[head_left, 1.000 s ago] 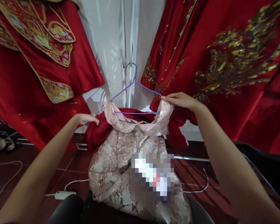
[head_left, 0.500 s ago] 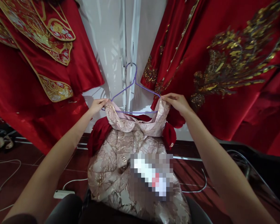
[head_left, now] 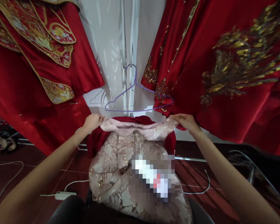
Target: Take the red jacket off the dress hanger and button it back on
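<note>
A pale pink and gold brocade dress (head_left: 128, 161) lies over my lap, with its upper edge stretched sideways between my hands. My left hand (head_left: 93, 122) pinches the upper left corner of the dress. The upper right corner is pinched in my right hand (head_left: 185, 122). Just above that edge, a bare purple hanger (head_left: 130, 110) hangs by its hook, apart from the cloth. Dark red fabric (head_left: 98, 141) shows behind the dress on both sides. A blurred-out patch (head_left: 154, 177) hides an object on the skirt.
Red embroidered garments (head_left: 84, 65) hang on the left, and a red gown with gold sequins (head_left: 242, 62) hangs on the right. A white power strip (head_left: 65, 195) with a cable lies on the tiled floor. Shoes (head_left: 8, 143) stand at far left, a metal frame (head_left: 252, 169) at right.
The dress top has come off the purple hanger. Both hands have moved down and slightly apart with its corners, and the neckline is now pulled into a flatter, wider band.
</note>
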Motion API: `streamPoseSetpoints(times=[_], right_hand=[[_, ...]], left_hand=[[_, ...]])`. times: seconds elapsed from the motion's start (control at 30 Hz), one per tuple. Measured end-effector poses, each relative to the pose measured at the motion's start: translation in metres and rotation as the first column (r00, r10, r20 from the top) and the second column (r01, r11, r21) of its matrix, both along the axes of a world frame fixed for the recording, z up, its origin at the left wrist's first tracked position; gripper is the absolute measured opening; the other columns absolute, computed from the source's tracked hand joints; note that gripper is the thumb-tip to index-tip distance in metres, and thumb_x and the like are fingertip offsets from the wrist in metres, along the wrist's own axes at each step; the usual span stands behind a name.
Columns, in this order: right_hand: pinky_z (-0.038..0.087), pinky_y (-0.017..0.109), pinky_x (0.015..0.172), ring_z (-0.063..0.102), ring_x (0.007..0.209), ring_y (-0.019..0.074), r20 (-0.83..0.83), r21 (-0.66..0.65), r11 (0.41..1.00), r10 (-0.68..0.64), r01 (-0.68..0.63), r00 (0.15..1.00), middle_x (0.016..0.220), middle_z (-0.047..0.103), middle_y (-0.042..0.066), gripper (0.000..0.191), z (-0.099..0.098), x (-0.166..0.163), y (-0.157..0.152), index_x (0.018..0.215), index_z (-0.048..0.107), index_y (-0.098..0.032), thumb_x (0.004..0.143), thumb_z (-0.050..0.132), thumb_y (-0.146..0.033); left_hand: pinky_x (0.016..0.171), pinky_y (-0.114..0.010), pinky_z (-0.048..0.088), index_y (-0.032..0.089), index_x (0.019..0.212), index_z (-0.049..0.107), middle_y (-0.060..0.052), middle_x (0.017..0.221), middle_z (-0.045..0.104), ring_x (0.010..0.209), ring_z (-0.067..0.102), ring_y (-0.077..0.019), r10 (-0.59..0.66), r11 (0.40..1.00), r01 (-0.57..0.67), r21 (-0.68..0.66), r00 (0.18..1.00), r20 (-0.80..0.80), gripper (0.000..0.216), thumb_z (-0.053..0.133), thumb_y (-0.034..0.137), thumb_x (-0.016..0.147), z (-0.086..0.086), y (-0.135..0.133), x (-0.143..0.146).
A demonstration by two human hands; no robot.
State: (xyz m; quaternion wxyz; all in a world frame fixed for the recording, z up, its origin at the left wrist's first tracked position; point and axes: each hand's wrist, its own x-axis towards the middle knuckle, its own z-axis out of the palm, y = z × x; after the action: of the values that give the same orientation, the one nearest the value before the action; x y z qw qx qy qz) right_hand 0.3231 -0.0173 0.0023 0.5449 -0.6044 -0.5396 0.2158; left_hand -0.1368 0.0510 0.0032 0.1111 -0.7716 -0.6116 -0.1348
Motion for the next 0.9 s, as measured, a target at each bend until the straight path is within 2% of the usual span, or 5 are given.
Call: streamPoseSetpoints(times=[0.13, 0.23, 0.37, 0.57, 0.9], right_hand=[[0.049, 0.03, 0.064, 0.064, 0.072, 0.0206, 0.237, -0.133, 0.948, 0.313, -0.288, 0.92, 0.077, 0.071, 0.006, 0.032, -0.004, -0.026, -0.028, 0.075, 0.07, -0.02, 0.066, 0.065, -0.05], [0.048, 0.029, 0.067, 0.063, 0.074, 0.0195, 0.401, -0.104, 0.925, 0.375, -0.365, 0.836, 0.079, 0.07, 0.004, 0.031, 0.014, -0.051, -0.034, 0.079, 0.069, -0.019, 0.075, 0.057, -0.048], [0.046, 0.03, 0.072, 0.063, 0.078, 0.0192, 0.528, 0.13, 0.964, 0.132, -0.233, 0.839, 0.084, 0.07, 0.003, 0.023, 0.044, -0.066, -0.027, 0.084, 0.067, -0.021, 0.078, 0.056, -0.041], [0.042, 0.036, 0.077, 0.061, 0.077, 0.0227, 0.481, 0.48, 0.863, -0.408, 0.156, 0.776, 0.083, 0.069, 0.007, 0.024, 0.037, -0.032, -0.017, 0.087, 0.066, -0.022, 0.083, 0.05, -0.039], [0.039, 0.038, 0.078, 0.058, 0.073, 0.0239, 0.525, 0.499, 0.84, -0.489, 0.214, 0.697, 0.077, 0.068, 0.008, 0.025, 0.01, -0.001, -0.008, 0.083, 0.066, -0.022, 0.082, 0.05, -0.042]], left_hand=[[0.072, -0.031, 0.047, 0.018, 0.093, 0.065, -0.01, 0.09, 0.066, 0.084, 0.062, -0.0222, -0.266, 0.959, 0.266, 0.101, 0.964, -0.013, 0.035, 0.035, 0.037, 0.09, 0.002, -0.021, 0.032], [0.091, -0.034, 0.044, 0.017, 0.09, 0.065, -0.009, 0.105, 0.061, 0.102, 0.054, -0.0205, -0.504, 0.84, 0.49, 0.231, 0.863, 0.001, 0.033, 0.035, 0.031, 0.09, 0.017, -0.021, 0.068], [0.106, -0.042, 0.03, 0.018, 0.085, 0.066, -0.006, 0.124, 0.055, 0.121, 0.041, -0.021, -0.674, 0.716, 0.653, 0.249, 0.739, 0.0, 0.029, 0.039, 0.026, 0.089, 0.026, -0.012, 0.11], [0.109, -0.052, 0.017, 0.019, 0.083, 0.067, -0.007, 0.127, 0.053, 0.116, 0.048, -0.022, -0.698, 0.714, 0.687, 0.137, 0.713, 0.063, 0.025, 0.043, 0.023, 0.086, 0.008, -0.013, 0.12], [0.099, -0.04, 0.037, 0.019, 0.078, 0.068, -0.006, 0.123, 0.054, 0.112, 0.05, -0.0203, -0.754, 0.649, 0.749, 0.129, 0.613, 0.237, 0.027, 0.043, 0.026, 0.087, 0.02, -0.035, 0.099]])
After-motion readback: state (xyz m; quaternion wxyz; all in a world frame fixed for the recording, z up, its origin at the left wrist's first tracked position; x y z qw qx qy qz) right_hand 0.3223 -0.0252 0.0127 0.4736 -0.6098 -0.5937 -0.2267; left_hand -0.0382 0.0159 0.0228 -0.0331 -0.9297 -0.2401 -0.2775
